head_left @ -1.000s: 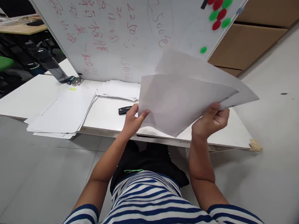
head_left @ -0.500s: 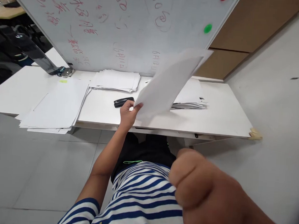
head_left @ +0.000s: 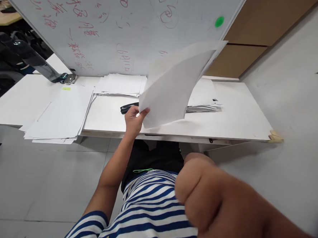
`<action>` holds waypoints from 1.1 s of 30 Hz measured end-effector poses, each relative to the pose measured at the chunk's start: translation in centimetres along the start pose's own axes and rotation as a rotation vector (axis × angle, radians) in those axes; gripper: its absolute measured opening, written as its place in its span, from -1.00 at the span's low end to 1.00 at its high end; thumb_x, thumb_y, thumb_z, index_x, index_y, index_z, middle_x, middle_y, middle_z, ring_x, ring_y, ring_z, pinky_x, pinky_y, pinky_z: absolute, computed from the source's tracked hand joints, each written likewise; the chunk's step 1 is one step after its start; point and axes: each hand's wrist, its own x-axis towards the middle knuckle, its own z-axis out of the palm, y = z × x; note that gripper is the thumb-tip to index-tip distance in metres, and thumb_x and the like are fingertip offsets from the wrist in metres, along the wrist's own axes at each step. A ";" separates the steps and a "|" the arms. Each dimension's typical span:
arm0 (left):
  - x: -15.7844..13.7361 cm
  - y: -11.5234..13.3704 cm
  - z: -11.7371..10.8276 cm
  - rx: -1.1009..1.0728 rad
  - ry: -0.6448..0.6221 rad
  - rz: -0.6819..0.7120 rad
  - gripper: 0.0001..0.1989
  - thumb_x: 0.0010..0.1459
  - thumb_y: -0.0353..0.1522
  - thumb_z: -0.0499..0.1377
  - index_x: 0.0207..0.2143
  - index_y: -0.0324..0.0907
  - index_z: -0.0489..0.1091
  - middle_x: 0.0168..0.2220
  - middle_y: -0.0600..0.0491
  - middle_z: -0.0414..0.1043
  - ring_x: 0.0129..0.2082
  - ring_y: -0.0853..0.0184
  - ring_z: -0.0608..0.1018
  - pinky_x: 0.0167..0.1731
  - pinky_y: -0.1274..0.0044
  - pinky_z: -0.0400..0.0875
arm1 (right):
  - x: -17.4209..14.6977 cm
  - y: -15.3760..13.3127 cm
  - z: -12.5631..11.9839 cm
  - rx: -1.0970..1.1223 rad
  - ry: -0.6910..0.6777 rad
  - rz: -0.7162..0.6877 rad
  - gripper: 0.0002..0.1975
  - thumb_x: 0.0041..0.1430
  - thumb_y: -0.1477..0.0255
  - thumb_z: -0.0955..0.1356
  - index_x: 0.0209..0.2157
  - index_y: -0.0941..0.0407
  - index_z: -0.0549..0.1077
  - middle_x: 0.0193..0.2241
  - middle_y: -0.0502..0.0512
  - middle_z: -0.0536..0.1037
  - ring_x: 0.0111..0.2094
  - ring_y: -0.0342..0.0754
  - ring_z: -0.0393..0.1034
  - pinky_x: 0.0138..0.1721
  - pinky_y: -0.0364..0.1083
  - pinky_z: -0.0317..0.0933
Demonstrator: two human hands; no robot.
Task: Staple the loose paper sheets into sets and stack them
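My left hand (head_left: 133,121) pinches white sheets of paper (head_left: 170,89) at their lower left corner, thumb on top. The sheets stand tilted up over the desk and curve toward the upper right. Partly behind that hand lies a black stapler (head_left: 126,108). Close to the camera, my right hand (head_left: 218,201) is curled into a fist in front of my body at lower right; whatever its fingers may hold is hidden. Behind the raised sheets rests a paper stack (head_left: 203,94), partly covered by them.
On the white desk (head_left: 228,125) are a back paper stack (head_left: 120,84) and a left pile (head_left: 59,114) overhanging the front edge, with a yellow sticky tab. A whiteboard (head_left: 103,58) stands behind. A dark transparent bottle (head_left: 41,63) lies at back left. Tape (head_left: 276,136) covers the right corner.
The sheets in my left hand have bowed more and tipped slightly leftward. My right fist has shifted a little left. The camera view has also moved slightly.
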 end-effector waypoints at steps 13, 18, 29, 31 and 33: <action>0.3 1.0 -0.5 -0.120 -0.049 -0.097 -0.64 0.05 -0.11 0.38 -0.22 -0.16 0.50 -0.24 0.02 0.56 -0.22 0.31 0.56 -0.19 0.48 0.45 | 12.0 18.3 0.1 0.312 0.258 0.241 -0.49 0.03 0.06 0.50 -0.04 0.03 0.51 -0.01 0.12 0.59 0.06 0.08 0.45 0.14 0.12 0.30; -0.1 1.1 -0.7 0.030 0.035 -0.079 -0.63 0.13 -0.08 0.31 -0.20 -0.17 0.45 -0.24 0.00 0.53 -0.20 0.30 0.54 -0.18 0.49 0.43 | 11.5 18.9 1.2 0.345 0.387 0.257 -0.66 0.07 0.11 0.49 -0.23 0.06 0.58 -0.23 0.04 0.64 -0.11 0.01 0.50 0.02 0.03 0.35; -1.2 -0.9 -1.0 0.002 0.021 -0.135 -0.64 0.11 -0.14 0.32 -0.14 -0.16 0.40 -0.15 -0.02 0.52 -0.13 0.28 0.56 -0.10 0.46 0.43 | 10.5 19.4 2.2 0.193 0.414 0.207 -0.66 0.11 0.12 0.46 -0.23 0.09 0.54 -0.31 0.04 0.61 -0.24 -0.02 0.48 -0.13 -0.02 0.34; -1.6 -1.3 -1.0 -0.016 0.028 -0.160 -0.61 0.07 -0.16 0.35 -0.13 -0.16 0.39 -0.14 -0.03 0.52 -0.13 0.28 0.56 -0.11 0.46 0.43 | 10.0 19.4 2.1 0.109 0.435 0.215 -0.66 0.11 0.11 0.45 -0.27 0.10 0.52 -0.35 0.03 0.60 -0.29 -0.03 0.46 -0.20 -0.04 0.34; -1.8 -1.5 -0.9 -0.025 0.046 -0.167 -0.62 0.04 -0.16 0.37 -0.19 -0.16 0.39 -0.19 -0.01 0.52 -0.17 0.29 0.56 -0.14 0.46 0.44 | 9.7 19.1 2.1 0.055 0.445 0.237 -0.64 0.13 0.08 0.43 -0.29 0.10 0.50 -0.36 0.03 0.59 -0.32 -0.04 0.45 -0.27 -0.06 0.33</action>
